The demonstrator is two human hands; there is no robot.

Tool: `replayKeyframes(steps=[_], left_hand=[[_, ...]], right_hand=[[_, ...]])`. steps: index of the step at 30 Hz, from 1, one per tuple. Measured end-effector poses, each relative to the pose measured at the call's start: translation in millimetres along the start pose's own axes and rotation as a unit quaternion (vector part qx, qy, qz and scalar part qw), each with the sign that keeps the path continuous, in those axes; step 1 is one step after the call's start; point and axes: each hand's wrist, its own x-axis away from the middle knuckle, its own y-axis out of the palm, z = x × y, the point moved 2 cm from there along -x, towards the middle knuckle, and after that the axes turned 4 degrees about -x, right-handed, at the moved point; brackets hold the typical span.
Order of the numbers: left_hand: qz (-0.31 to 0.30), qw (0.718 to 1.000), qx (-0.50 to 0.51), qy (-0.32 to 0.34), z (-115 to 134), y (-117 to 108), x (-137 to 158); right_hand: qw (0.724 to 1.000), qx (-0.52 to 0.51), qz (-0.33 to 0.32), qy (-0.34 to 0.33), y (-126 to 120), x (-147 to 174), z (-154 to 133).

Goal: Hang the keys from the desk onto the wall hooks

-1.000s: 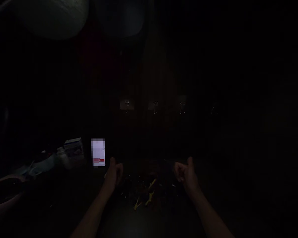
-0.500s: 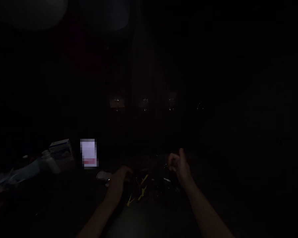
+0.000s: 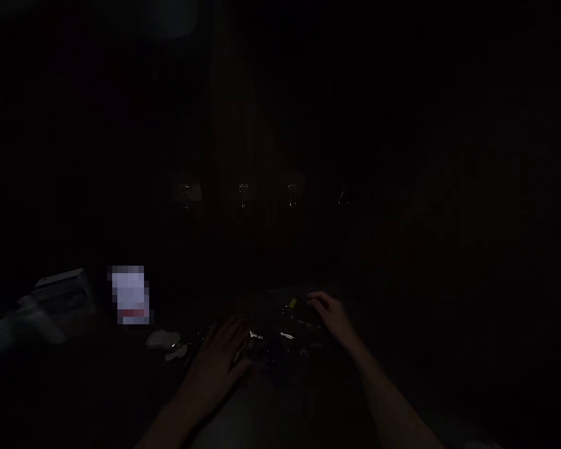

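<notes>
The scene is very dark. My left hand (image 3: 217, 355) is spread out, palm down, over a cluttered patch of the work surface, and a thin yellowish thing shows between its thumb and forefinger. Whether it touches anything beneath cannot be made out. Further right, my right hand (image 3: 330, 313) is stretched forward with thumb and forefinger apart and nothing visible between them. Just left of its fingertips lies a small yellow-green piece (image 3: 292, 303). Between the hands are shiny metal bits (image 3: 287, 336), too dim to name.
Left of my left hand lie pale flat oval things (image 3: 163, 340). Beyond stands a bright, pixelated upright panel (image 3: 131, 296), with a box (image 3: 65, 299) and a whitish bottle-like thing (image 3: 42, 321) further left. Several small metal fittings (image 3: 244, 188) line the dark back.
The view has swung right, so the surroundings sit further left. My left hand has spread flat over where yellow-handled things showed. My right hand has tipped from thumb-up to reaching forward, fingers lower.
</notes>
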Motion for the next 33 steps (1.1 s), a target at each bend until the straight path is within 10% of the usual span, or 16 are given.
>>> replayKeyframes(steps=[7, 16, 33], left_hand=[[0.04, 0.997, -0.023, -0.068, -4.6, 5.5, 0.7], [0.081, 0.992, -0.001, -0.096, -8.1, 1.1, -0.6], [0.095, 0.993, 0.005, -0.073, -4.4, -3.3, -2.9]], right_hand=[[0.985, 0.116, -0.057, -0.115, 12.0, 0.5, 21.7], [0.977, 0.205, 0.012, -0.051, 16.7, -10.3, 25.1], [0.972, -0.177, 0.15, 0.032, -10.6, -15.1, 8.8]])
